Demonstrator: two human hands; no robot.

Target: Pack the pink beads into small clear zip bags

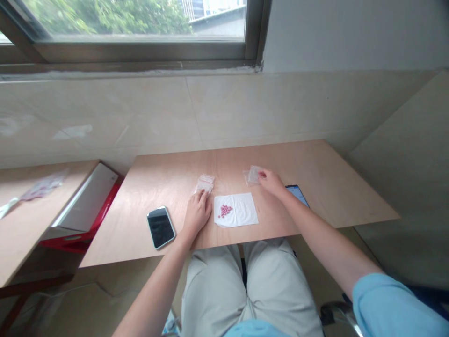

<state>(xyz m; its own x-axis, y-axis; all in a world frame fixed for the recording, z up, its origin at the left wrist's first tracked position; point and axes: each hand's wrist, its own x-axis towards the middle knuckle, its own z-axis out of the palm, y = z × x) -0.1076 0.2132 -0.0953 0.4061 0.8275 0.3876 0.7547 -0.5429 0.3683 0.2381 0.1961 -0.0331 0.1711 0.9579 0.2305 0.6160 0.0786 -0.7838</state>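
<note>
My left hand (pixel 199 210) lies on the table with its fingers stretched out, the tips touching a small clear plastic bag (pixel 205 181). To its right is a white tissue (pixel 245 209) spread flat, with several small pink-red beads (pixel 225 210) heaped on its left half. Beyond the tissue, my right hand (pixel 271 181) pinches the edge of small clear zip bags (pixel 253 175), which seem to overlap. Something reddish shows at the right fingertips, too small to make out.
A dark-screened phone (pixel 161 227) lies left of my left hand. Another phone (pixel 297 194) is partly under my right forearm. The wooden table (pixel 326 182) stands near the tiled wall. On the left, a second table (pixel 66 187) bears a plastic packet (pixel 44 185), with a white box (pixel 86 201) beside it.
</note>
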